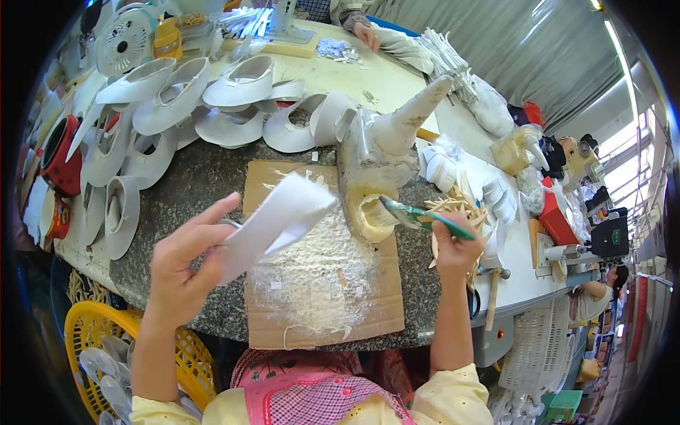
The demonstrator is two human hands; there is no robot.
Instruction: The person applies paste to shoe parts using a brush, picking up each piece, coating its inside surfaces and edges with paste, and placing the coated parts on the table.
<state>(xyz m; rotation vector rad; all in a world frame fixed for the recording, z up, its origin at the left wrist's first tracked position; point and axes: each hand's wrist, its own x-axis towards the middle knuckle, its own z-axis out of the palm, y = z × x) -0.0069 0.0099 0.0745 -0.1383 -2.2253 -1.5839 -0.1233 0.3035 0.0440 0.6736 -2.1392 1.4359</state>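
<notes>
My left hand [185, 258] pinches a white curved piece [283, 216], which looks like a shoe upper, above a powder-covered cardboard sheet [258, 312]. A ring shows on one finger. In my right hand [457, 248] is a brush [428, 218] with a green handle. Its dark tip is at the mouth of a crusted, yellowish pot [373, 218]; whether it touches the contents I cannot tell. Behind the pot stands a whitish block stand [372, 152] with a slanted horn-like arm [418, 113].
Several similar white pieces [152, 159] are lined up along the left and back. A yellow basket [106, 315] stands at lower left. Thin wooden sticks [460, 209] and a hammer [494, 297] lie at right. Across the table is another person's hand [366, 35]; a fan [126, 42] stands far left.
</notes>
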